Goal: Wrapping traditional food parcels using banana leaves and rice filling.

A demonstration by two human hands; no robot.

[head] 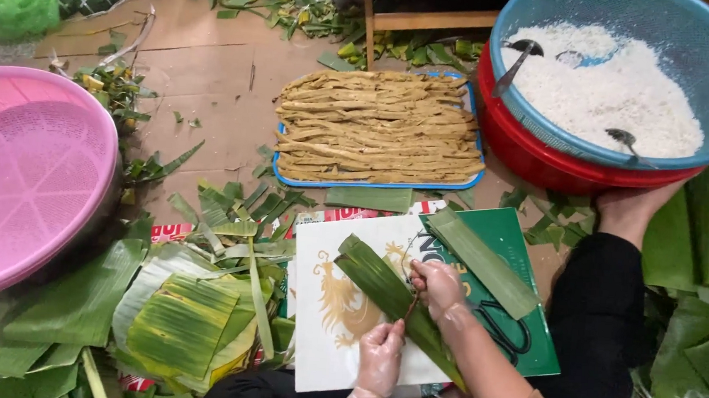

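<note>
Tying a folded green leaf parcel on a white printed board, I work with both hands in thin clear gloves. My left hand has its fingers curled shut around the near end of a thin string, thumb pressed against the leaf. My right hand is closed as well, pinching the string's upper end just above the parcel, with its fingertips resting on the leaf. The parcel lies diagonally across the board, running from upper left to lower right under my wrists. A second strip of leaf lies on a green board just beside it, near a pair of black scissors. Beyond, a blue tray is piled with pale tan strips, and a blue basket of white rice sits in a red basin. Another person's hand rests beneath that basin. A pink basket stands at left among loose leaves.
</note>
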